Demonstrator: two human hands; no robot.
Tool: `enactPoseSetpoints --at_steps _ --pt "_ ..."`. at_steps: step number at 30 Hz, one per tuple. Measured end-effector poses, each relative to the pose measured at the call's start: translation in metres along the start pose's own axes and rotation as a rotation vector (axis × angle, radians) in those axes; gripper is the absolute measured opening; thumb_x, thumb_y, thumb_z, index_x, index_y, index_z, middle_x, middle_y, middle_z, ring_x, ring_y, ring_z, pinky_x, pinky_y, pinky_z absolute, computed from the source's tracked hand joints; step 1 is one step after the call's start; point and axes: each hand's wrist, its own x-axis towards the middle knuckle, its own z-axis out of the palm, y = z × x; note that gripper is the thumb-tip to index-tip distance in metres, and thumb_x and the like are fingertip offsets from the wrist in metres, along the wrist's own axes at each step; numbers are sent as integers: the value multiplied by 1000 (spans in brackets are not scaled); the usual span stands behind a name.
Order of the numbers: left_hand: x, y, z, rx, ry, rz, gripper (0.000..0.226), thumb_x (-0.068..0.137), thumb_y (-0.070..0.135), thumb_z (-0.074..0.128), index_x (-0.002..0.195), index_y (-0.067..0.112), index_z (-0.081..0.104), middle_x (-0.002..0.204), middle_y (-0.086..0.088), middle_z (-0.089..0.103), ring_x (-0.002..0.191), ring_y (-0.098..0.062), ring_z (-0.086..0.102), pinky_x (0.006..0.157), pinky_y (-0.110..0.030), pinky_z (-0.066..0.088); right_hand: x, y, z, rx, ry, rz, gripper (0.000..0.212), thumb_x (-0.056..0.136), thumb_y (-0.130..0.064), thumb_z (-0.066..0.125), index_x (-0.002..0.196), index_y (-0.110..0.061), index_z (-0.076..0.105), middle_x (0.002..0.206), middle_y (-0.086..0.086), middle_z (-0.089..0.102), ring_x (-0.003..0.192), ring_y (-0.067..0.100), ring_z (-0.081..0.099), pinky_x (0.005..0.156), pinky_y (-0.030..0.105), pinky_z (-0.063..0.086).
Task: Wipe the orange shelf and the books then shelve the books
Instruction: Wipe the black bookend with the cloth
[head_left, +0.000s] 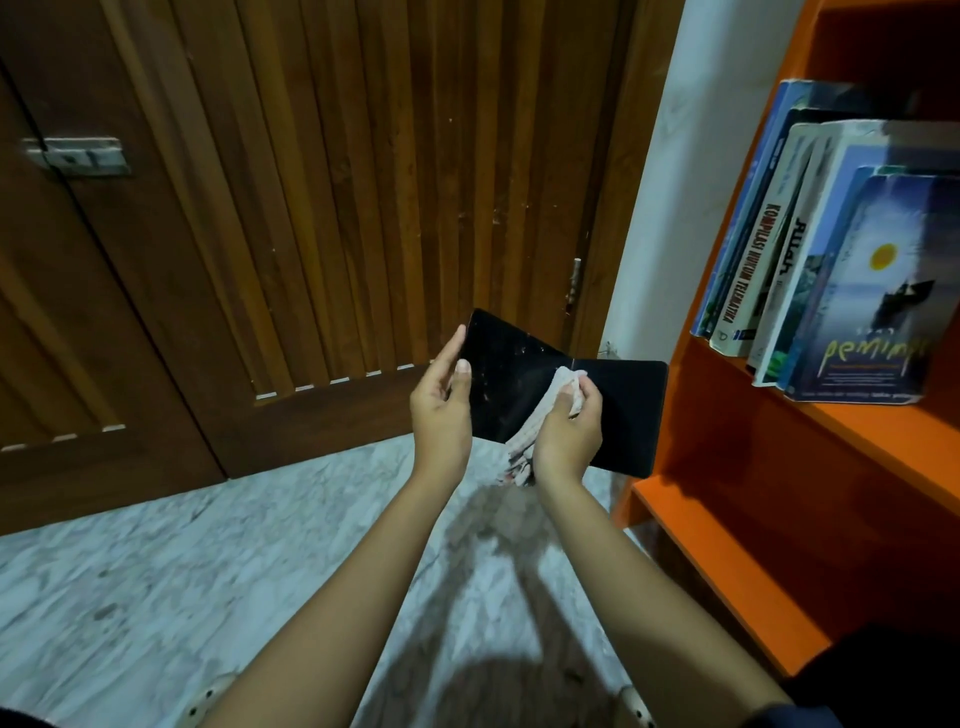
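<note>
Book (618, 410), black and spread open, sits mid-frame above the floor (156, 587), left hand (441, 410) gripping its 9 o'clock edge, right hand (569, 426) pressing a bunched cloth (540, 415) on it, shelf (727, 467) at 3 o'clock.

The open book (613, 410) is plain black with pale scuffs, and the cloth (535, 421) against it is white with faint reddish marks. The shelf (779, 452) is bright orange; its books (831, 260) are mostly blue and white, one cover showing a yellow sun. The door (311, 208) is dark brown slatted wood, the floor (208, 571) grey-white marble veined.
</note>
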Motion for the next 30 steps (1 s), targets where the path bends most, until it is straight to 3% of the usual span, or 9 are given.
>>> enactPoseSetpoints --at_steps 6,9,12,17,23,26,30 --pt "0 2 0 -28 -77 -67 33 97 16 49 126 31 51 136 3 53 128 -8 46 109 -38 38 24 -11 -4 6 -73 -46 35 101 -24 37 135 -20 46 138 1 49 126 18 46 92 22 37" --pt "3 7 2 -57 -111 -93 32 96 17 50 124 32 54 136 3 54 128 -10 47 110 -42 38 24 -12 -4 2 -126 -143 36 101 -26 35 136 -24 44 141 -2 47 129 15 43 98 22 36" --pt "5 13 5 -73 -178 -104 34 96 17 50 129 24 53 134 4 55 126 -8 49 108 -38 40 21 -11 -2 -15 -170 -239 38 101 -27 35 138 -26 41 144 -4 44 132 12 40 105 25 34" --pt "7 16 3 -68 -244 -113 36 97 14 47 132 18 50 121 14 58 108 8 57 93 -17 48 15 -15 3 2 -277 -336 40 101 -27 37 141 -25 38 146 -6 41 135 9 36 111 30 33" --pt "10 18 -1 -42 -285 -160 34 97 12 45 130 20 52 121 12 61 115 -4 57 97 -24 48 15 -22 10 -53 -380 -476 40 101 -25 38 141 -23 39 146 -6 41 134 6 36 100 6 30" --pt "9 19 -3 -36 -297 -174 37 98 10 43 134 17 50 123 9 60 112 1 57 95 -20 49 16 -22 11 -79 -400 -536 40 100 -25 38 141 -24 39 146 -6 41 135 7 35 104 11 31" --pt "8 22 -2 -39 -327 -176 38 98 6 42 133 18 49 112 22 60 99 11 60 85 -13 49 15 -22 10 -72 -424 -603 41 100 -23 38 141 -18 39 145 -9 38 137 7 33 107 12 30"
